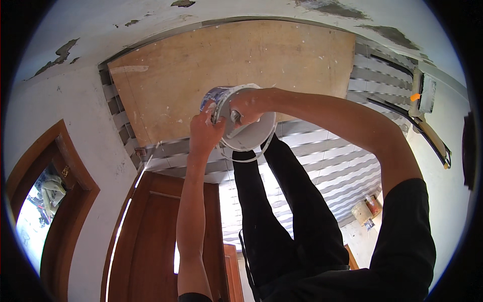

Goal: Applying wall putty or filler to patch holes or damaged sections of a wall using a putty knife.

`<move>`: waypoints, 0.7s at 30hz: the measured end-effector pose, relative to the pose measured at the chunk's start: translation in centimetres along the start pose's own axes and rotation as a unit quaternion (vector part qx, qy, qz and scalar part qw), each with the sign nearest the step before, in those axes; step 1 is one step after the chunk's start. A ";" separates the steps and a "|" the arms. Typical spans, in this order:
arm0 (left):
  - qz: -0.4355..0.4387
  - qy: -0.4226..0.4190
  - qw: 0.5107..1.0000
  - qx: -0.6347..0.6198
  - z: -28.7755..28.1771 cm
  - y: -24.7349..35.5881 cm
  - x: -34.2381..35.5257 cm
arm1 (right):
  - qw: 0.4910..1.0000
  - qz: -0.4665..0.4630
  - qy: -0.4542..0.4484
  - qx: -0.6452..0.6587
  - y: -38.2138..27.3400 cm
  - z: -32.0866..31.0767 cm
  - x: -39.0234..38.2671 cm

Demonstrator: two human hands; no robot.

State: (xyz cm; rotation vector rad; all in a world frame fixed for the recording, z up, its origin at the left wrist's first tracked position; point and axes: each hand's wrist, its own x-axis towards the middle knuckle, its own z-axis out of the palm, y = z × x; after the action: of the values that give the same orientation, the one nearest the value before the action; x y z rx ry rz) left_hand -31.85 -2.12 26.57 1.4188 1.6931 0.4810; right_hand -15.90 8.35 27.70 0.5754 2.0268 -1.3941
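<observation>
A white plastic bucket [256, 137] with a dark blue printed side is tilted toward me in front of my legs. My left hand [207, 127] is closed on its left rim, with white smears on the fingers. My right hand [247, 106] reaches into the bucket's mouth, fingers curled round a small grey tool [235, 117]. A pale flat edge below it looks like a scraper blade, but my fingers hide most of the tool. Whitish residue coats the inside wall and rim. The bucket's handle [244, 160] hangs down on the near side.
A large wooden board [171, 85] lies ahead over a grey-and-white striped sheet [332, 161]. At the right lie a wide blade tool [427, 93] and dark curved strips [397, 110]. Small containers [362, 212] stand low right. A brown door [156, 231] is at left; the walls have peeling patches.
</observation>
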 end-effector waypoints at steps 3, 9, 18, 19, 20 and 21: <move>0.020 0.024 1.000 -0.003 -0.4 0.3 1.0 | 0.981 -0.100 0.098 -0.134 1.0 1.4 0.6; 0.044 0.025 0.997 0.064 -1.3 1.2 1.8 | 0.966 -0.019 0.033 -0.254 1.6 2.4 3.8; 0.009 0.033 0.999 0.013 0.8 1.1 0.3 | 0.978 0.066 0.146 0.135 2.9 6.7 5.3; -0.004 0.038 0.999 0.015 0.8 0.9 -0.1 | 0.978 0.065 0.145 0.135 2.6 6.9 5.1; -0.013 0.044 0.999 0.017 0.8 0.8 -0.3 | 0.959 0.124 0.119 0.227 2.6 7.0 4.8; -0.011 0.044 0.999 0.016 0.9 0.7 -0.6 | 0.927 0.180 0.091 0.317 2.6 7.1 4.6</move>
State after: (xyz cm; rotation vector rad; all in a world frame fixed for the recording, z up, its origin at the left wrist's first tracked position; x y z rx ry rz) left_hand -30.76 -2.65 26.80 1.4180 1.7924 0.5121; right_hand -15.84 2.63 20.92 1.3229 1.4540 -1.7968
